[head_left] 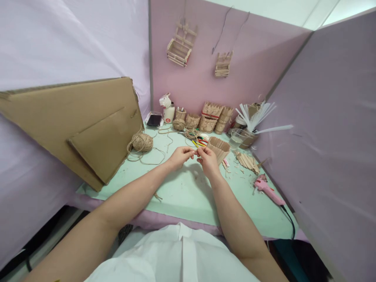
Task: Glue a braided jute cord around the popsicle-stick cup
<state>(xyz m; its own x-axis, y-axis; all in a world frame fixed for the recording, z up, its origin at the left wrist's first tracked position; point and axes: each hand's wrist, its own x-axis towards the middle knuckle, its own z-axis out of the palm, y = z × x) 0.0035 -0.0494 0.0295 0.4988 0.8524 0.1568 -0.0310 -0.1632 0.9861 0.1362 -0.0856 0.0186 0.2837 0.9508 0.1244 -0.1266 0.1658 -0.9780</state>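
Over the middle of the table, my left hand (181, 157) and my right hand (208, 159) meet fingertip to fingertip. Both are closed in a pinch, and whatever small thing lies between the fingers is too tiny to name. Just behind my right hand stands a cup-shaped holder made of wooden sticks (219, 147), partly hidden by that hand. Pliers with yellow and red handles (202, 141) lie right beyond my fingertips. To the left of my left hand rests a ball of jute twine (142, 141), its loose strands trailing on the green tabletop (182, 192).
A pink glue gun (268, 190) with a black cord lies at the right edge. Near it are loose wooden sticks (246, 161) and a clear plastic cup (236, 138). Cardboard sheets (96, 129) lean at the left. Several stick-covered holders (208, 122) line the back wall.
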